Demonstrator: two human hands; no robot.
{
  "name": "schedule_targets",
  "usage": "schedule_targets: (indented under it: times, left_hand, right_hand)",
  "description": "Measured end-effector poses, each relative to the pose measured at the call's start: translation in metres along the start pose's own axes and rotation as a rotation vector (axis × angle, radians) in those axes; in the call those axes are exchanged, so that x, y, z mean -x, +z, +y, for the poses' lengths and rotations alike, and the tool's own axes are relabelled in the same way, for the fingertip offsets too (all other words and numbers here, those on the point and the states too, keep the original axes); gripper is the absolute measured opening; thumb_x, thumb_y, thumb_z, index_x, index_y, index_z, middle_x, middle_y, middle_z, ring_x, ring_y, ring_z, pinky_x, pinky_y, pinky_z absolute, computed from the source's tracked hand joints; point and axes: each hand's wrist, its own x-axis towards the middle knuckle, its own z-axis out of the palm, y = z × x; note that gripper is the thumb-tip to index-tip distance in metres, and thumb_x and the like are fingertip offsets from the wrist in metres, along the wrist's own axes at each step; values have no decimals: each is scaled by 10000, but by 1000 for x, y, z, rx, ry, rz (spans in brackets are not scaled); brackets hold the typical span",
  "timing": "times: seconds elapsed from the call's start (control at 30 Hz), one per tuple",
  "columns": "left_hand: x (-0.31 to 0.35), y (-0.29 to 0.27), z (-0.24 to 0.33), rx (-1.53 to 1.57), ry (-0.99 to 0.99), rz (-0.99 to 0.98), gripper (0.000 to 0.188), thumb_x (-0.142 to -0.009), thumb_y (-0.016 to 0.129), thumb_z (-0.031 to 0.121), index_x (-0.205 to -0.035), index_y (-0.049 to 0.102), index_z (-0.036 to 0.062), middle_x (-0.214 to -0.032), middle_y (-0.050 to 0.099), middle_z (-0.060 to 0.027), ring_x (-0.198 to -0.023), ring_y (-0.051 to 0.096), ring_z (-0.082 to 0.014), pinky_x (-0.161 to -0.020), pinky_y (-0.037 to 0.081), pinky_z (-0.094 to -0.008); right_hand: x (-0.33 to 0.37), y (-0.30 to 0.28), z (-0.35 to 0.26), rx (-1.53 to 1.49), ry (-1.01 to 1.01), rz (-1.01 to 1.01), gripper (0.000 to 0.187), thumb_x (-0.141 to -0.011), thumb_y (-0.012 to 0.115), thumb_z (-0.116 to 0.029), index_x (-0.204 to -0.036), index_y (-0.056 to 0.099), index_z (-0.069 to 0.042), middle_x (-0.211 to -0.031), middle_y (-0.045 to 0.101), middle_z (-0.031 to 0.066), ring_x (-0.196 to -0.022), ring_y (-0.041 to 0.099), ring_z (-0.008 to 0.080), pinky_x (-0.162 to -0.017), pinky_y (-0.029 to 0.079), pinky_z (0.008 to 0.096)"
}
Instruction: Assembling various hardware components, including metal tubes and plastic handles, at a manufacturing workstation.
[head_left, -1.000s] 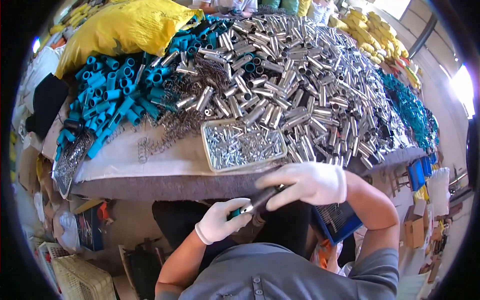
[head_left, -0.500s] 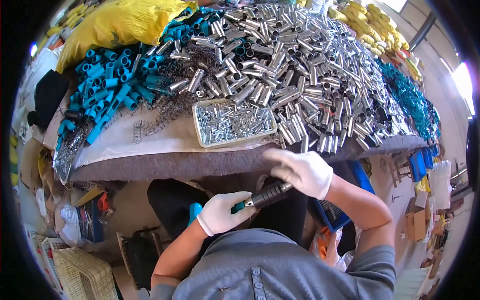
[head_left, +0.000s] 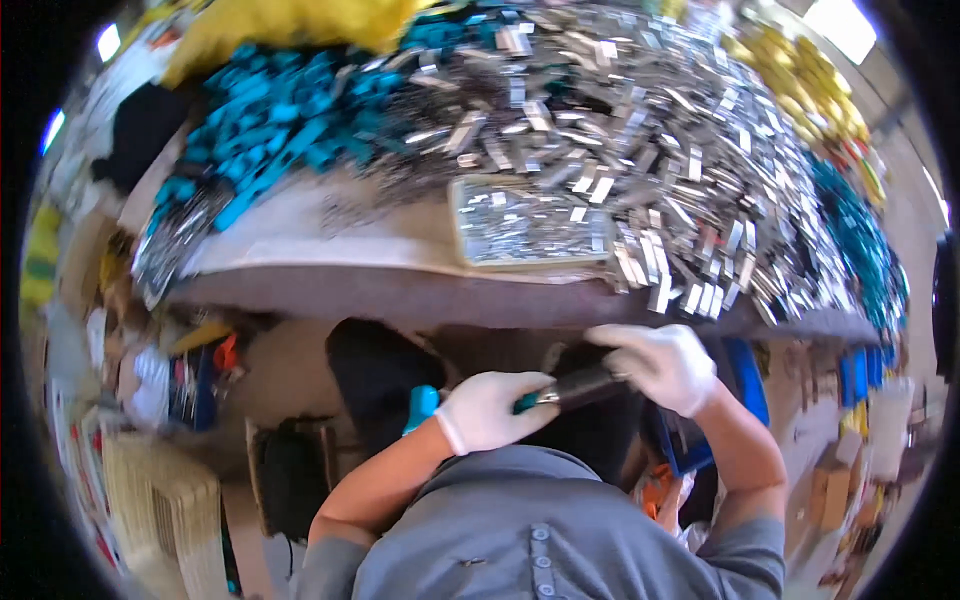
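Low in front of my body I hold a black ribbed cylinder (head_left: 585,387) with a metal collar and a teal part at its left end. My left hand (head_left: 492,410), in a white glove, is closed around the teal end. A rounded teal piece (head_left: 423,405) shows just left of that glove; whether it joins the held thing I cannot tell. My right hand (head_left: 668,365), also white-gloved, has its fingers bent at the cylinder's right end. Blur hides its fingertips. Beyond my hands, a pale tray (head_left: 535,265) of small metal parts sits near the table's front edge.
Shiny metal tubes (head_left: 640,150) are heaped across the table (head_left: 400,300). Teal tubes (head_left: 270,130) lie at the left, beside dark coil springs (head_left: 350,205) and a yellow sack (head_left: 290,35). A blue crate (head_left: 745,385) stands below right, a pale plastic basket (head_left: 165,490) lower left.
The view has shifted and blurred, so the table appears higher and things lie further right. My right fingers, stretched out before, are now bent nearer the cylinder's end. My left hand keeps its hold.
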Motion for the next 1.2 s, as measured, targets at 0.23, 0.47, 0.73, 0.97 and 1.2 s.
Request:
schedule_targets:
  times: [0.23,0.47,0.73,0.97,1.2]
  left_hand:
    - [-12,21,-5,505,-48,-197,267,-846,600,276,-971,624,41,-822,640,-190,-776,623,-340,-694,470,-408]
    - [3,23,2,-132,46,363,279,-827,570,342,-866,584,66,-781,629,-177,-687,602,-390,-653,481,-476]
    - [7,22,-1,248,23,280,306,-828,560,335,-899,604,40,-784,615,-226,-789,599,-413,-714,464,-484]
    - [34,-33,-20,990,-21,952,331,-830,625,77,-1110,447,76,-908,612,-66,-822,606,-173,-733,498,-310]
    - [40,-38,-90,1603,-237,1141,174,-835,633,169,-727,502,130,-619,481,18,-539,472,-138,-587,460,-342]
  right_hand:
    - [-1,61,21,-1202,-285,122,499,-788,693,-466,-1027,533,-58,-795,586,92,-856,565,245,-838,427,421]
    - [-38,100,0,-1529,-234,740,211,-968,463,-284,-898,472,-85,-729,362,-3,-676,325,145,-715,328,303]
    - [-46,111,-22,-822,-111,842,344,-990,373,-386,-852,444,-79,-677,421,3,-638,406,117,-619,357,305]
    - [12,157,-3,-851,272,23,802,-643,675,-95,-1364,335,-5,-861,615,84,-704,597,148,-734,503,305]
    - [9,135,-13,-344,-145,127,542,-697,761,-132,-1180,532,-41,-954,650,177,-835,652,364,-717,525,366]
